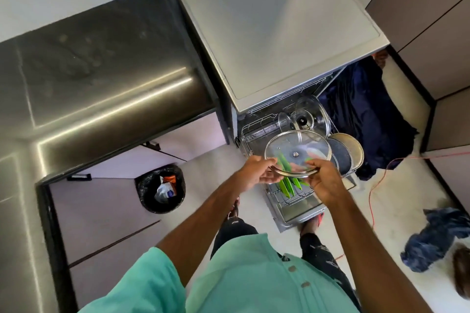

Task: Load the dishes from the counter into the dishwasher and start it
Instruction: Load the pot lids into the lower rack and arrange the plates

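1. I hold the glass lid (297,154) with both hands. My left hand (256,173) pinches its shiny metal rim on one side. My right hand (323,180) grips the rim on the other side.
2. The lid is up in the air, lying almost flat, right over the pulled-out rack (256,129) of the dishwasher (279,33). I think it is not touching the rack.
3. Green plates (287,185) stand in the wires just under the lid. More glass lids (310,114) stand on their edges at the back of the rack. Dark round pans (343,155) stand at the side.
4. I think the best way is to tip my lid up onto its edge, like the other lids. Then I can slide it down into a free gap between the wires.
5. I should go slowly. Glass can chip if it bumps the plates or the other lids.
6. I should let go with one hand only when the lid leans on the wires by itself and does not wobble.
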`<state>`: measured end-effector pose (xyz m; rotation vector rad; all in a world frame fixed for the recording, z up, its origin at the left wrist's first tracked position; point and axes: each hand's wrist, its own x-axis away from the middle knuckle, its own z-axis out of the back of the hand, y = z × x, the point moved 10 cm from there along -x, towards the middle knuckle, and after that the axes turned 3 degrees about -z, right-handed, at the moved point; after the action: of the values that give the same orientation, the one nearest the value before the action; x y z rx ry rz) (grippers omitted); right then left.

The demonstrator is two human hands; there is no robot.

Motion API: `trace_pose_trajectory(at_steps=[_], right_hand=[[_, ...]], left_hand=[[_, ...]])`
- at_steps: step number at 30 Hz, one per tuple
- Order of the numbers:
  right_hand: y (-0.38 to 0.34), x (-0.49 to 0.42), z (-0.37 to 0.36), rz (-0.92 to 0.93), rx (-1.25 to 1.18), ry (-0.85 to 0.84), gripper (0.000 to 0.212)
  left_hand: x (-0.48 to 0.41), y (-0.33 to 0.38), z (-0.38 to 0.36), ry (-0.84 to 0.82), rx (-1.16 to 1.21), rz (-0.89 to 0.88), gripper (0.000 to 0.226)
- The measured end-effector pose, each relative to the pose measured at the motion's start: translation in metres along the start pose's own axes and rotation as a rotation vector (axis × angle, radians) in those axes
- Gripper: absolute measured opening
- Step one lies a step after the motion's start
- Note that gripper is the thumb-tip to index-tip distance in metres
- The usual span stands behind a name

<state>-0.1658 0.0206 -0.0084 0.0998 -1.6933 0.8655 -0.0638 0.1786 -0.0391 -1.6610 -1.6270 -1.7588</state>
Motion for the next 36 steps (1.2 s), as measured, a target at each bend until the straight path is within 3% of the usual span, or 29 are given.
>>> trace_pose_trajectory(at_steps=[5,8,11,17,22,26,30,34,36], right_hand=[[0.009,-0.073,0.004,-0.112,-0.059,-0.119,0.012],[0.018,-0.131,0.016,-0.162,-0.047,-0.161,0.004],[0.042,-0.199,0.031,-0.260,-0.072,-0.194,0.009],[0.081,-0.302,0.005,-0.421,-0.278,-0.253,0.022],[0.096,-0.381,-0.034,-0.407,-0.417,-0.247,0.035],[0.102,-0.412,-0.055,-0.430,-0.486,-0.237,0.025],[0.111,-0.435,-0.066,-0.445,-0.500,-0.214,0.023],[0.119,-0.451,-0.068,-0.482,-0.568,-0.185,0.027],[0.125,-0.455,-0.067,-0.478,-0.581,-0.182,0.030]], left_hand=[[-0.056,-0.007,-0.009,0.220,0.102,-0.025,0.021],[-0.100,-0.012,0.003,0.342,-0.009,-0.021,0.028],[-0.154,-0.022,0.008,0.394,-0.062,-0.031,0.021],[-0.266,-0.031,0.027,0.413,-0.123,-0.090,0.026],[-0.335,-0.035,0.057,0.438,-0.157,-0.115,0.036],[-0.369,-0.034,0.081,0.438,-0.265,-0.083,0.042],[-0.394,-0.032,0.091,0.422,-0.337,-0.048,0.033],[-0.419,-0.038,0.097,0.394,-0.389,-0.015,0.051],[-0.426,-0.042,0.100,0.391,-0.419,-0.006,0.038]])
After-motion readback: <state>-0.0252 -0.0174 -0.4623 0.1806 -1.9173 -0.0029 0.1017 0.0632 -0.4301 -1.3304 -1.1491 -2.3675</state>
